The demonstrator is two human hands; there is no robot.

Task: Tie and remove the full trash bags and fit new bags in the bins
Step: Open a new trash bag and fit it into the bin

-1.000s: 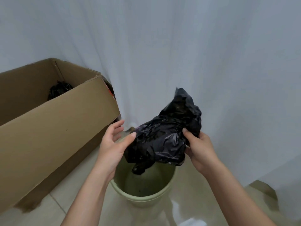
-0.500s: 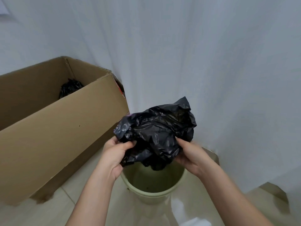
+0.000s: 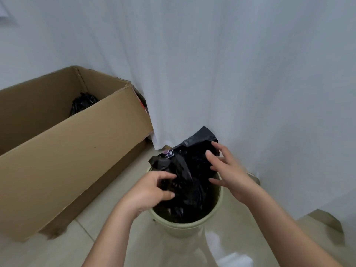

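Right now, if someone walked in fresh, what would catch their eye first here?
The crumpled black trash bag stuffed into the pale green bin at centre, part of it sticking up above the rim. The left hand grips its near side while the right hand hovers spread over its far side. To the left stands a big open cardboard box with another black bag inside.

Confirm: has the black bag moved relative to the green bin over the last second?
Yes. The black bag has dropped from above the green bin down into its mouth, with only its upper part above the rim.
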